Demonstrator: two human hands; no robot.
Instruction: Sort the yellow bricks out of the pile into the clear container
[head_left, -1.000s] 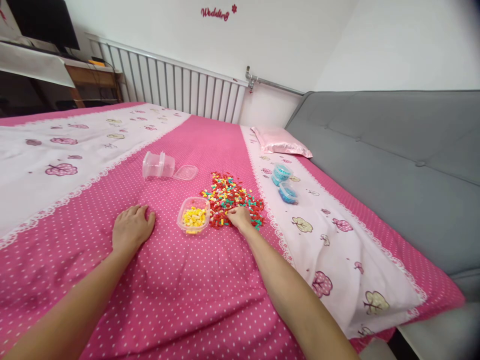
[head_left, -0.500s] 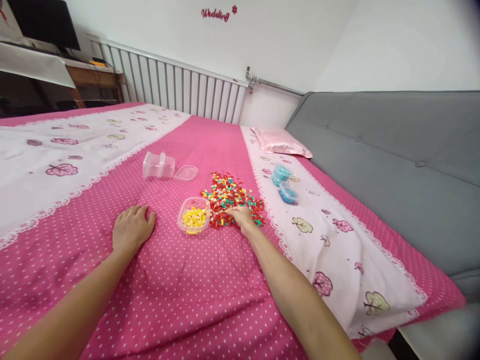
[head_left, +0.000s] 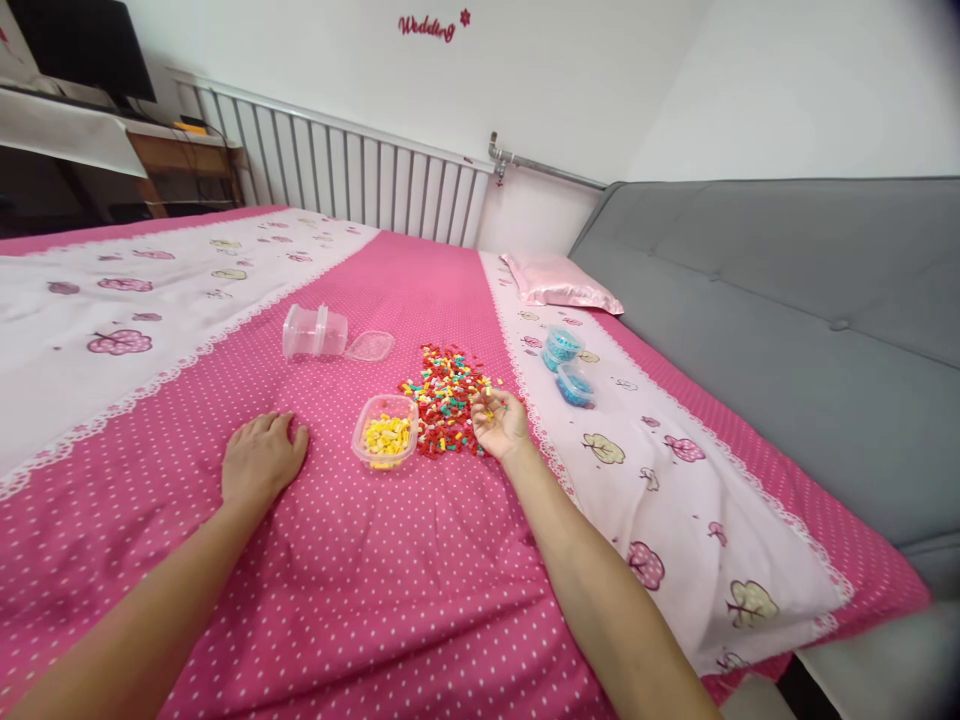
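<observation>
My left hand point(head_left: 262, 458) lies palm down on the pink bedspread, fingers stretched out, holding nothing. My right hand point(head_left: 501, 425) is over the right side of a loose pile of small coloured pieces point(head_left: 448, 392), mostly red with yellow, green and white ones. Its palm is turned partly up, and the curled fingers hold a few small yellow pieces point(head_left: 490, 414). Between my hands, at the pile's left edge, a clear square tub point(head_left: 356, 447) contains many yellow pieces.
Beyond the tub, clear stacked containers point(head_left: 315, 331) lie on their side near a clear lid point(head_left: 371, 346). Two clear tubs with blue contents point(head_left: 562, 346) point(head_left: 575, 385) stand on the right. Farther back are a pink pillow point(head_left: 559, 280) and a grey padded headboard point(head_left: 787, 300).
My right hand has turned from palm down in the pile to palm partly up, shifting slightly right, with yellow pieces now visible in it. My left hand stays put.
</observation>
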